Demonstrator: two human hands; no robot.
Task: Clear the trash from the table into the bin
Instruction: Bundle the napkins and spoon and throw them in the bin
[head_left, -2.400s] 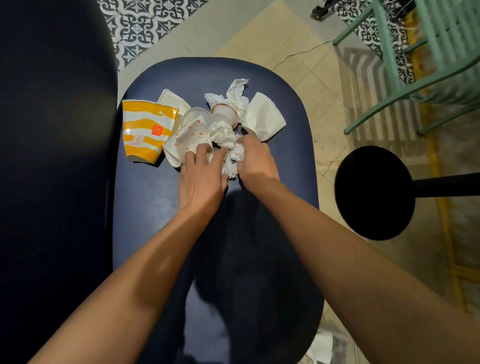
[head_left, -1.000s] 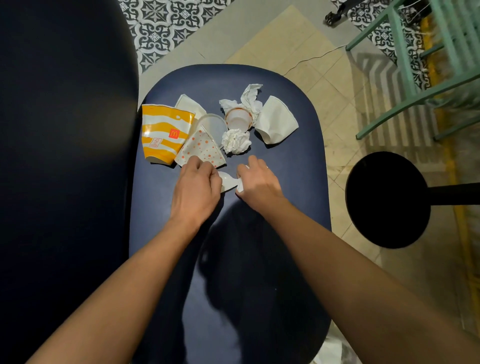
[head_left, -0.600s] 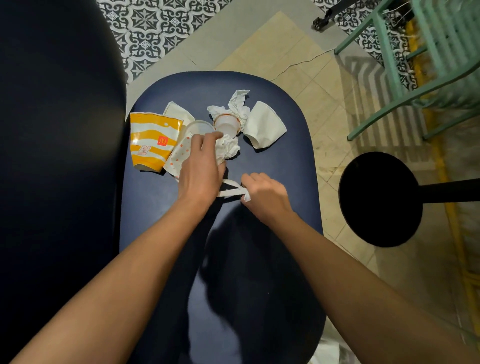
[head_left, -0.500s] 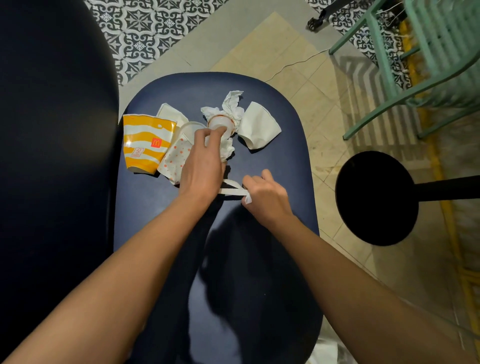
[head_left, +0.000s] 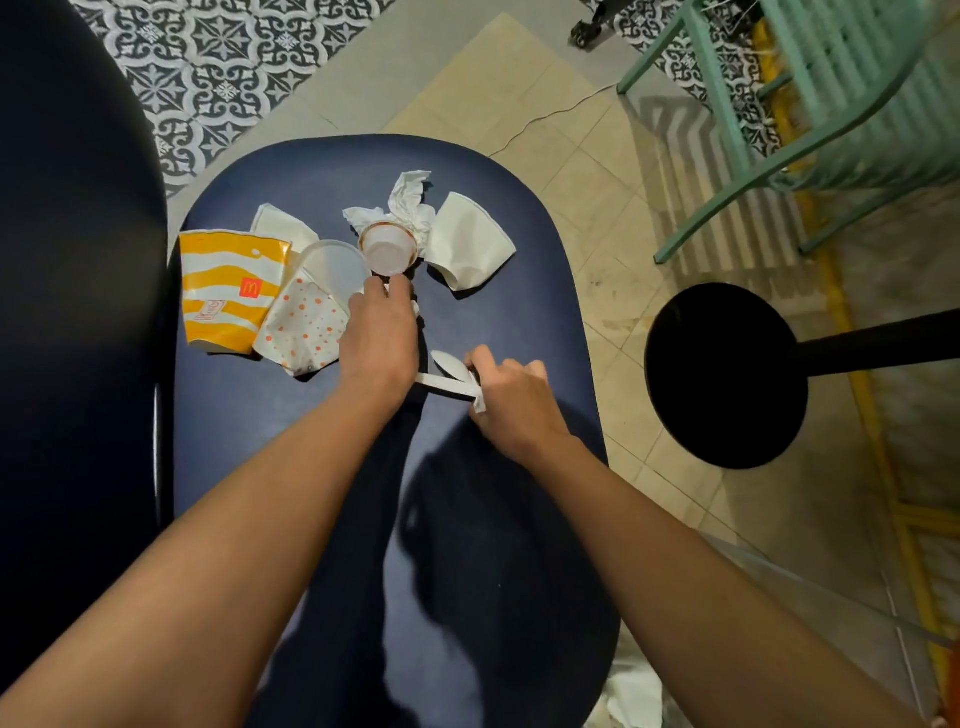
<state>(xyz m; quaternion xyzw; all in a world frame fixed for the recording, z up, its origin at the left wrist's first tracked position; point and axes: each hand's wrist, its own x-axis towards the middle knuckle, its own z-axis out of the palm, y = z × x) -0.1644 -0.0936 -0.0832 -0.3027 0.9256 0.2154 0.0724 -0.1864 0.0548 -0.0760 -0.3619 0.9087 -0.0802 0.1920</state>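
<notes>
One white spoon (head_left: 450, 365) in the right hand (head_left: 514, 401) grip, just beside left hand (head_left: 381, 340).

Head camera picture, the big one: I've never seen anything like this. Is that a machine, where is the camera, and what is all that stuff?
There is no machine here. These are a person's two bare arms, filmed by one wide-angle camera worn on the head and looking down. That is why the arms come in from the bottom edge.

On the dark blue table lies trash: a flattened yellow-striped cup, a dotted paper wrapper, a clear lid, a small plastic cup, a crumpled napkin and a crushed white cup.

The right hand pinches a white plastic spoon. The left hand reaches toward the small plastic cup. Its fingers are curled, but whether they hold anything is hidden.

Beside the table stand a black stool and a green chair. No bin is plainly in view.
</notes>
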